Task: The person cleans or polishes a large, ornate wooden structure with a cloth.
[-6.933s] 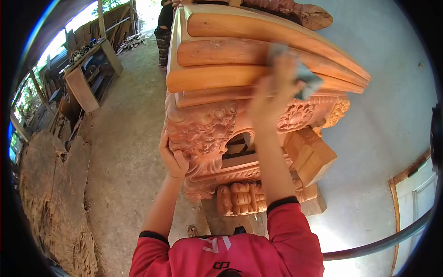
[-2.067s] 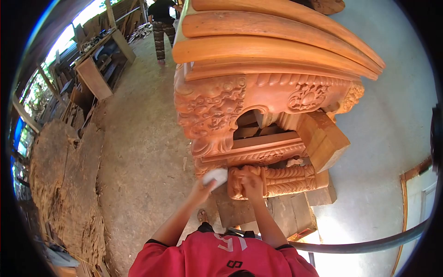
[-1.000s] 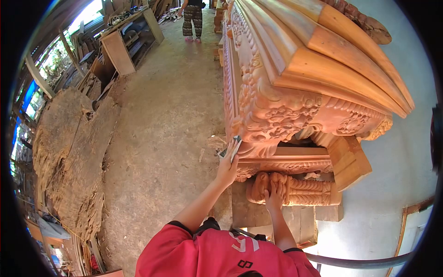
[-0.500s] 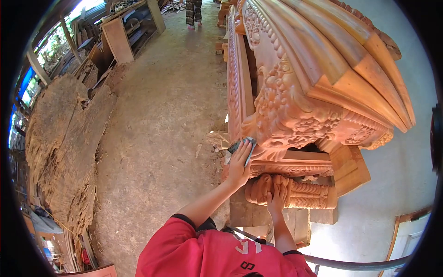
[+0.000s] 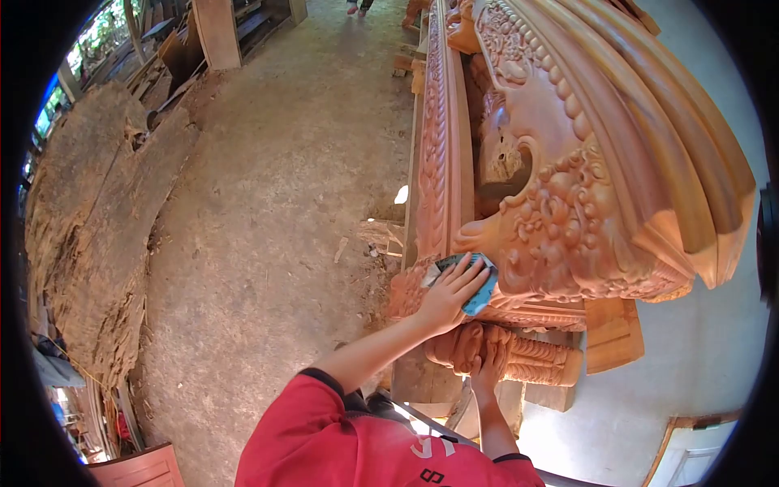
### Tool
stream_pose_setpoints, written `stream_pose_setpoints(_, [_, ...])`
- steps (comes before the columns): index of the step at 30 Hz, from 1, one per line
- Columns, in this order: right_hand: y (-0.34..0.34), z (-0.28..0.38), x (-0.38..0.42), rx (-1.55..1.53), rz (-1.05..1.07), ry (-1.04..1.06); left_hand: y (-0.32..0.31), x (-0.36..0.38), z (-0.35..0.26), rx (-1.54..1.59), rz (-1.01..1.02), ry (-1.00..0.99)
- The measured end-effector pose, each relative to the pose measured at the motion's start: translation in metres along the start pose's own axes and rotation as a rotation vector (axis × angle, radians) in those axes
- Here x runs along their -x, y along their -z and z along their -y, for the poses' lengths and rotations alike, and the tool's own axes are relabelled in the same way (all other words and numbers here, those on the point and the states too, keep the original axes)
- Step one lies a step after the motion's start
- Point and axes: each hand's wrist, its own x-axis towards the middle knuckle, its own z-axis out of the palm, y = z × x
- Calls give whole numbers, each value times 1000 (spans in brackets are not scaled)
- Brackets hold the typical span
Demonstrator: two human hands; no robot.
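Note:
My left hand (image 5: 445, 307) presses a folded blue-green sheet of sandpaper (image 5: 480, 290) against the lower corner of a carved wooden piece (image 5: 560, 211). The fingers lie over the sheet, whose blue printed side shows beyond them; part of it is hidden beneath the hand. Carved flowers and scrolls cover the piece just to the right. Below it, my right hand (image 5: 487, 372) rests on a carved wooden leg (image 5: 540, 361), fingers spread over its rounded end. That leg lies sideways on wooden blocks (image 5: 423, 381).
A big rough wood slab (image 5: 85, 211) lies left of the concrete floor (image 5: 251, 227). Scrap boards (image 5: 174, 57) are piled at the back left. A person's feet (image 5: 355, 10) show at the far end. At the right stands a pale wall (image 5: 690, 341).
My left hand has moved right and down in view with the sandpaper, of which more blue now shows. The view has shifted closer to the carving. My right hand stays on the leg.

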Motion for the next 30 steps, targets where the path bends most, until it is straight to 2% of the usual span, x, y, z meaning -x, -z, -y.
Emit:
stream_pose_setpoints(2, [-2, -4, 1, -2, -4, 8, 1, -2, 7, -6, 77, -87])
stream_pose_setpoints(5, [-8, -6, 3, 7, -51, 26, -12, 24, 15, 62, 21, -47])
stream_pose_setpoints(6, [-7, -6, 3, 10, -33, 23, -15, 37, 11, 186, -1, 18])
stream_pose_setpoints(9, [-4, -5, -4, -19, -9, 14, 7, 12, 1, 98, 112, 112])
stream_pose_setpoints(12, [2, -1, -2, -57, 11, 6, 20, -55, 0, 168, 10, 84])
stream_pose_setpoints(14, [3, -1, -8, -59, 8, 19, 20, -85, 18, 197, -52, 75])
stream_pose_setpoints(16, [2, -1, -4, -82, 64, -48, 9, -91, 49, 379, 73, 183])
stream_pose_setpoints(17, [1, -2, -3, -78, 59, -46, 2, -84, 56, 382, 70, 178])
stream_pose_setpoints(19, [0, -4, -4, -69, 13, 35, -5, -59, 62, 220, 23, 18])
stream_pose_setpoints(23, [-1, -3, -7, -17, -12, 16, -6, -26, 59, 176, 37, 55])
stream_pose_setpoints(24, [-2, -4, -8, -32, 18, -7, -3, -40, 60, 58, -3, -4])
stream_pose_setpoints(25, [0, -3, -4, -46, 53, -34, 0, -56, 62, 68, 8, -7])
stream_pose_setpoints(27, [1, -4, 1, -39, 63, -56, 16, -99, 56, 497, 152, 214])
stream_pose_setpoints(28, [0, -5, -2, -39, 69, -59, -4, -104, 75, 571, 218, 290])
stream_pose_setpoints(30, [-1, -6, -1, -18, 61, -43, -3, -101, 65, 469, 146, 209])
